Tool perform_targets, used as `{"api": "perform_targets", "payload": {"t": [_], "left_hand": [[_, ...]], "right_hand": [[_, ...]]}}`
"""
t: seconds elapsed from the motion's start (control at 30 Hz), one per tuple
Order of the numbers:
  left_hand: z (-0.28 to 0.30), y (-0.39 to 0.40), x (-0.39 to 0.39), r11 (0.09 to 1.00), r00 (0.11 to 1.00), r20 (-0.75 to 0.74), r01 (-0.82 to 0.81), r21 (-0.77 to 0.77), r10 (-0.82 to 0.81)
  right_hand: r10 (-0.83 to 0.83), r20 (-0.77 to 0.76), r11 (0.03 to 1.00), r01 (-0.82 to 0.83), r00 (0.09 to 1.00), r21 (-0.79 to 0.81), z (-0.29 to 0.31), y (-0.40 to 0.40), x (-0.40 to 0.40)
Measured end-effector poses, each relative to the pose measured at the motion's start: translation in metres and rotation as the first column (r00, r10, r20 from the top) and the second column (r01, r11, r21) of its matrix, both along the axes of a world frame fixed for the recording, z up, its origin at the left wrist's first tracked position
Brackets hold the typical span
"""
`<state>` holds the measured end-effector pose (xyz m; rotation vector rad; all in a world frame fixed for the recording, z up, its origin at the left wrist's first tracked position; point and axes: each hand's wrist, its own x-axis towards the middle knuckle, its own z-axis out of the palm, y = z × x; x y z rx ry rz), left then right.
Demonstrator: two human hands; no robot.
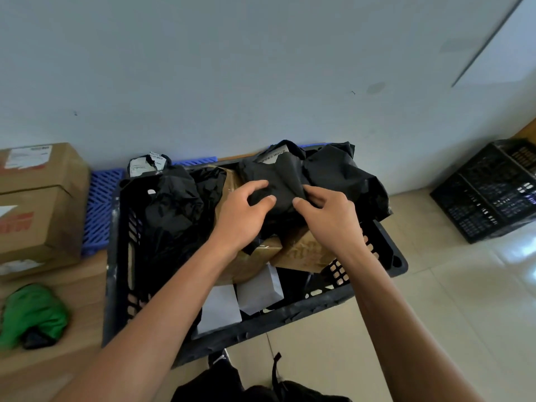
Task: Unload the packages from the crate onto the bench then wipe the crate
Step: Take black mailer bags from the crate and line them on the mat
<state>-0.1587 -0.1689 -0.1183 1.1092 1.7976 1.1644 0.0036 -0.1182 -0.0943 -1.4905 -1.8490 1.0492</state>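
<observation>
Both hands, left hand (243, 211) & right hand (324, 211), fingers pinching black package (282, 181) atop crate (290, 314); lift straight up, w/o snagging neighbours.

Pale grey wall (232, 68) behind, scuffed with small dark marks, glossy beige floor tiles (464, 300) catching light at right, wooden surface (72, 285) at left, second black crate (490, 192) on the floor.

The crate (116, 256) is black plastic, scuffed. The bags (174, 204) are crinkly black plastic. The boxes (43, 198) are brown cardboard. The floor (464, 285) is shiny tile.
</observation>
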Motion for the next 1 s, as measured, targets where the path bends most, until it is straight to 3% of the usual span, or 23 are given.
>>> {"api": "perform_targets", "payload": {"t": [0.2,0.4,0.87,1.0], "left_hand": [[0.008,-0.022,0.017,0.985,0.988,0.043,-0.149,0.090,0.146],[0.011,-0.049,0.035,0.954,0.960,0.119,-0.267,0.139,0.252],[0.036,-0.083,0.072,0.919,0.933,0.152,-0.349,0.182,0.325],[0.042,-0.087,0.079,0.929,0.938,0.208,-0.318,0.190,0.278]], "right_hand": [[0.029,-0.103,0.996,-0.021,0.994,0.083,0.000,-0.018,0.008],[0.170,-0.278,0.985,-0.159,0.945,0.064,0.005,-0.039,0.024],[0.320,-0.266,0.926,-0.241,0.909,0.289,0.002,-0.068,0.043],[0.342,-0.276,0.920,-0.259,0.898,0.295,0.001,-0.073,0.044]]}}
